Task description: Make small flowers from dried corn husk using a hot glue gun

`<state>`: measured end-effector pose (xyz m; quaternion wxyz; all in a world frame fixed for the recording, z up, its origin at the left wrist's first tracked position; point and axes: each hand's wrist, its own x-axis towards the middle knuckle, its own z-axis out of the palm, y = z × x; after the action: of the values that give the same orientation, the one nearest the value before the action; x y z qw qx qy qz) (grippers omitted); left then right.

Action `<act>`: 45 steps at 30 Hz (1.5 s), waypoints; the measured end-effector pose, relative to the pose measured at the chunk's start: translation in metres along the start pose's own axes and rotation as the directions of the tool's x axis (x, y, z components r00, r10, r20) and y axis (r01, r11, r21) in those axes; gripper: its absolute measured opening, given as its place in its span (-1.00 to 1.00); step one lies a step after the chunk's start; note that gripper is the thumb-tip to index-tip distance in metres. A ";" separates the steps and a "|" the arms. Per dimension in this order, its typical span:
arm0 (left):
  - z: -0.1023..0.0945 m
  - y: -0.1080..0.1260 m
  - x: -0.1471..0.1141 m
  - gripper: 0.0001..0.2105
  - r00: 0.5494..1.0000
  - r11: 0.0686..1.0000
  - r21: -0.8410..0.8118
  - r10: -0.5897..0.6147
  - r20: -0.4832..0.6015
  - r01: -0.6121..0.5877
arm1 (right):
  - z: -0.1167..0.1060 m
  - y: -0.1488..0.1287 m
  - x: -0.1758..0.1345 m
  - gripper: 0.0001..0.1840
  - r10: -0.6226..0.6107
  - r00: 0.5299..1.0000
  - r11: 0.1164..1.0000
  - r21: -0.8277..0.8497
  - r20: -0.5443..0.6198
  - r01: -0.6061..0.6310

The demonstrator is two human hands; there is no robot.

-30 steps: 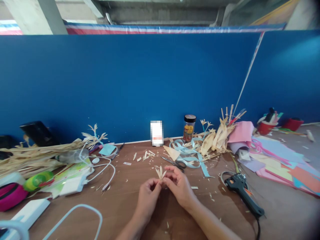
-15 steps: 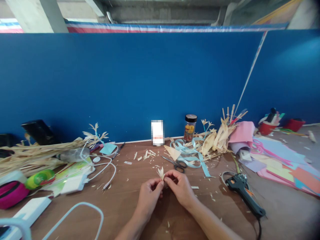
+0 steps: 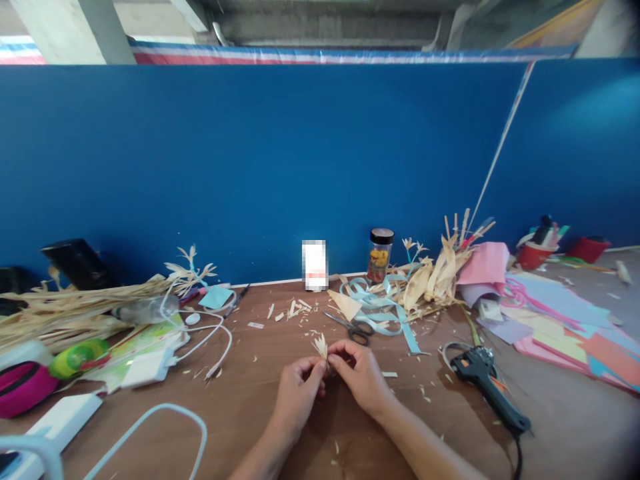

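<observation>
Between my hands, low over the brown table (image 3: 250, 413), a small pale flower of dried husk strips (image 3: 321, 345) points its petals up and away from me. My left hand (image 3: 301, 389) is closed, thumb and fingers pinching the flower's base. From the other side my right hand (image 3: 361, 375) pinches at the same base with thumb and forefinger. The fingers hide the lower end of the flower. Just beyond the hands lie dark-handled scissors (image 3: 357, 329), partly under light blue ribbon (image 3: 383, 320).
A black glue gun (image 3: 493, 390) with its cord lies to the right, near stacked coloured paper (image 3: 560, 333). Dried husks (image 3: 435, 283) and a lidded jar (image 3: 380, 257) stand at the back. White cables (image 3: 220, 327) and a power strip (image 3: 60, 433) occupy the left.
The flower's petals have tilted very slightly to the left. Both hands keep almost the same place and grip.
</observation>
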<state>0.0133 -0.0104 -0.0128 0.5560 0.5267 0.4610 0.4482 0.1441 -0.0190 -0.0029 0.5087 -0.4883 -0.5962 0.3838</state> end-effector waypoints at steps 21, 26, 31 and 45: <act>-0.002 -0.002 -0.003 -0.74 0.995 0.978 0.180 0.103 0.016 -0.104 | -0.001 0.008 0.001 -0.86 0.067 0.995 0.995 0.067 0.071 -0.071; -0.001 0.003 -0.005 -0.73 0.982 0.948 0.254 0.183 0.050 -0.189 | -0.001 0.009 0.000 -0.86 0.048 0.997 0.994 0.095 0.065 -0.054; -0.001 0.006 -0.006 -0.71 0.976 0.936 0.277 0.204 0.070 -0.215 | -0.001 0.010 0.001 -0.84 0.064 0.997 0.995 0.077 0.051 -0.068; -0.001 0.008 -0.004 -0.77 0.999 0.998 -0.057 0.027 0.023 -0.025 | -0.002 -0.001 0.002 -0.85 0.097 0.993 0.968 0.224 0.071 -0.110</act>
<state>0.0116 -0.0134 -0.0047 0.5704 0.5221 0.4345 0.4618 0.1460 -0.0172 -0.0011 0.5226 -0.4458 -0.5370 0.4897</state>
